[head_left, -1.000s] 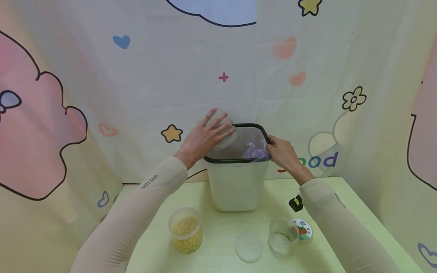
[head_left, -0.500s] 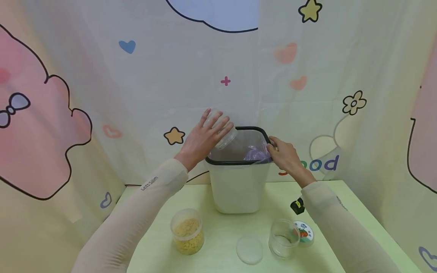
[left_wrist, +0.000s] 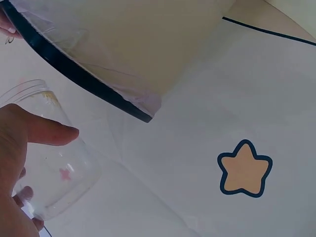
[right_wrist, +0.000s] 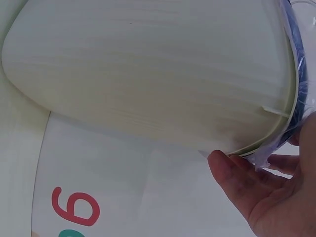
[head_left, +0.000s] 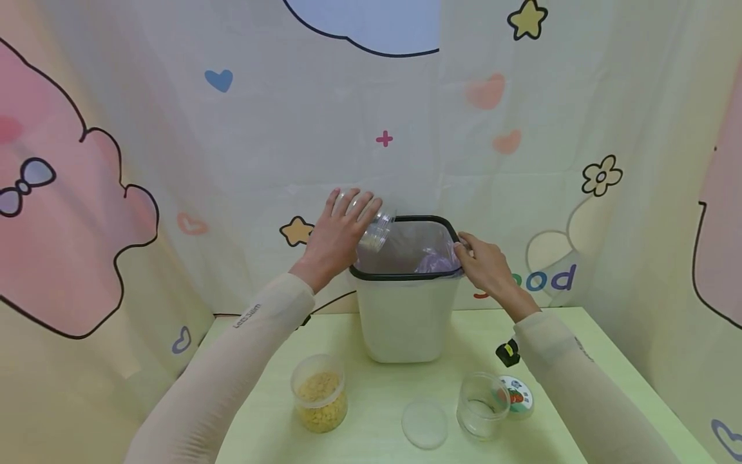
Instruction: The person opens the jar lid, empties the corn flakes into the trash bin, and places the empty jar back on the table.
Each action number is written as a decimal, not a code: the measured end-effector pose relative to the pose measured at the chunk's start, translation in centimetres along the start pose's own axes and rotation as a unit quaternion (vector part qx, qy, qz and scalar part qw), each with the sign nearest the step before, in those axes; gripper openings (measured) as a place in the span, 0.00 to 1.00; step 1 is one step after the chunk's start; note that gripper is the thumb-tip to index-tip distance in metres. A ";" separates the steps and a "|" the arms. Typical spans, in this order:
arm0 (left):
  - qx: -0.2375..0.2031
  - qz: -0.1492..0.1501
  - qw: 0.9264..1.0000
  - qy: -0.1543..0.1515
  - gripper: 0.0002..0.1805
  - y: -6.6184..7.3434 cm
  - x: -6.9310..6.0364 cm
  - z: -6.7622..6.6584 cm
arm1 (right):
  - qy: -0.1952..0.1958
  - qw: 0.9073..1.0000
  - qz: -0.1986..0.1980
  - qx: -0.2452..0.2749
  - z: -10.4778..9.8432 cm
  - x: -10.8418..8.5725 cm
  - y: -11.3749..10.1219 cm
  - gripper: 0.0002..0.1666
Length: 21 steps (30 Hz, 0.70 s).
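Observation:
My left hand grips a clear plastic jar, tilted with its threaded mouth toward the opening of a trash can. In the left wrist view a little yellowish residue clings near the jar's neck. The white trash can has a black rim and a thin purple liner bag inside. At the can's right rim my right hand pinches the edge, with thumb outside and fingers over the rim and liner, as the right wrist view shows.
On the table stand a tub of yellow flakes, a clear round lid and a clear open jar. A printed round lid and a small black object lie to the right. A patterned curtain hangs behind.
The left hand has drawn slightly left with the jar, and the jar's tilt has shifted over the can's left side. The right hand stays on the rim.

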<state>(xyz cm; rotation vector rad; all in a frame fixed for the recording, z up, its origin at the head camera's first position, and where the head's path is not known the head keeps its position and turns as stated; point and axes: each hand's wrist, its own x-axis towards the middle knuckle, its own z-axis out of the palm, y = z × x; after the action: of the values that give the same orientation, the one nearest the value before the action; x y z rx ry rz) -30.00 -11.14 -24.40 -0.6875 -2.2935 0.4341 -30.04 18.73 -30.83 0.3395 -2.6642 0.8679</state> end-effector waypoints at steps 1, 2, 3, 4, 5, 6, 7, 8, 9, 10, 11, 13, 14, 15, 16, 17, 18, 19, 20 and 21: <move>-0.010 -0.005 1.000 0.004 0.55 -0.1 0.0 0.0 | 0.001 1.000 -0.001 0.000 0.0 0.0 0.0 0.33; -0.016 -0.009 1.000 0.007 0.55 -0.1 -0.1 0.0 | 0.002 1.000 -0.003 -0.001 0.0 0.0 0.0 0.33; -0.021 -0.011 1.000 0.010 0.55 -0.1 -0.1 -0.1 | 0.003 1.000 -0.004 -0.001 -0.1 0.0 0.0 0.33; -0.026 -0.013 0.999 0.014 0.56 -0.1 -0.1 -0.1 | 0.003 1.000 -0.004 -0.001 -0.1 0.0 0.1 0.33; -0.031 -0.016 0.999 0.018 0.56 -0.1 -0.2 -0.1 | 0.004 1.000 -0.006 -0.001 -0.1 0.0 0.1 0.33; -0.035 -0.017 0.999 0.022 0.56 -0.1 -0.2 -0.2 | 0.005 1.000 -0.007 -0.001 -0.1 -0.1 0.1 0.33; -0.041 -0.020 0.999 0.026 0.56 -0.1 -0.2 -0.2 | 0.007 1.000 -0.008 -0.002 -0.2 -0.1 0.1 0.33; -0.047 -0.022 0.998 0.028 0.55 0.0 -0.3 -0.3 | 0.008 1.000 -0.008 -0.002 -0.2 -0.2 0.1 0.33; -0.055 -0.026 0.998 0.031 0.55 0.1 -0.3 -0.3 | 0.010 1.000 -0.009 -0.001 -0.2 -0.2 0.1 0.33; -0.064 -0.030 0.997 0.033 0.53 0.1 -0.4 -0.4 | 0.014 1.000 -0.011 -0.001 -0.3 -0.3 0.1 0.33; -0.072 -0.035 0.996 0.035 0.52 0.2 -0.4 -0.5 | 0.016 1.000 -0.013 0.000 -0.4 -0.4 0.1 0.33; -0.090 -0.045 0.994 0.039 0.50 0.3 -0.5 -0.6 | 0.022 1.000 -0.017 0.005 -0.5 -0.6 0.1 0.33; -0.096 -0.050 0.993 0.040 0.48 0.3 -0.6 -0.7 | 0.024 1.000 -0.017 0.007 -0.5 -0.7 0.1 0.33; -0.101 -0.055 0.993 0.043 0.48 0.2 -0.7 -0.7 | 0.029 0.999 -0.018 0.009 -0.6 -0.8 0.1 0.33; -0.103 -0.059 0.992 0.045 0.47 0.2 -0.8 -0.7 | 0.031 0.999 -0.019 0.010 -0.6 -0.8 0.2 0.33; -0.108 -0.063 0.991 0.050 0.47 0.1 -1.0 -0.8 | 0.032 0.999 -0.020 0.011 -0.7 -0.9 0.2 0.33; -0.112 -0.067 0.990 0.054 0.47 0.1 -1.1 -0.8 | 0.033 0.999 -0.021 0.011 -0.7 -0.9 0.2 0.34; -0.117 -0.071 0.989 0.057 0.47 0.0 -1.2 -0.8 | 0.034 0.999 -0.021 0.010 -0.7 -1.0 0.2 0.34; -0.122 -0.075 0.988 0.060 0.47 0.0 -1.3 -0.8 | 0.035 0.999 -0.020 0.009 -0.7 -1.0 0.2 0.34; -0.130 -0.079 0.986 0.064 0.48 -0.1 -1.5 -0.8 | 0.036 0.999 -0.023 0.008 -0.8 -1.1 0.1 0.34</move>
<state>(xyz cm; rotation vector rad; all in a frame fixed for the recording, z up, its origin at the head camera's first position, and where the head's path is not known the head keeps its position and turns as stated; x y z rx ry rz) -28.54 -11.94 -24.55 -0.6318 -2.2817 0.0150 -28.94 19.42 -30.72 0.3640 -2.5753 0.8704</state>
